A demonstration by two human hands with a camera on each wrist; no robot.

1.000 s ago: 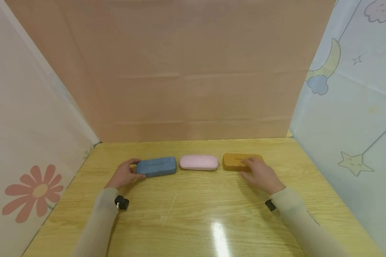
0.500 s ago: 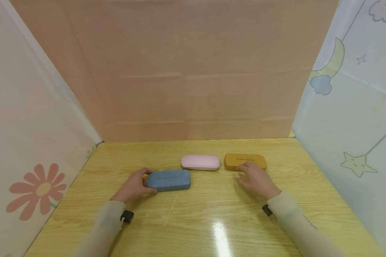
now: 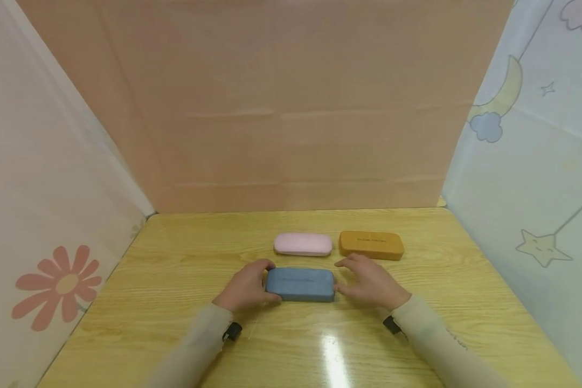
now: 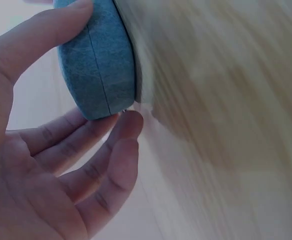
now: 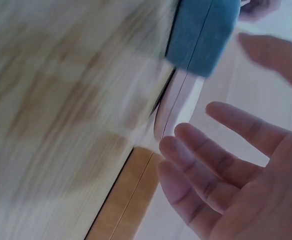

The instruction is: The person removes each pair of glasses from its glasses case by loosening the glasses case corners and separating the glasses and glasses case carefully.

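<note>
In the head view a blue glasses case (image 3: 300, 284) lies in front of the other cases, its long side facing me. My left hand (image 3: 247, 285) grips its left end, thumb on the near side and fingers around the far side and end. The left wrist view shows the thumb pressed on the blue case (image 4: 98, 65), a seam running along its side. My right hand (image 3: 368, 283) is near the right end, fingers spread. In the right wrist view a small gap separates the right thumb from the blue case (image 5: 203, 37).
Behind the blue case lie a pink glasses case (image 3: 303, 244) and, to its right, an orange glasses case (image 3: 371, 245). The wooden table (image 3: 213, 242) ends at a brown back panel (image 3: 291, 134). Printed cloth walls (image 3: 524, 178) stand on both sides.
My left hand has brought the blue case from the left end of the row toward me and rightward, in front of the pink case. My right hand has left the orange case and come nearer.
</note>
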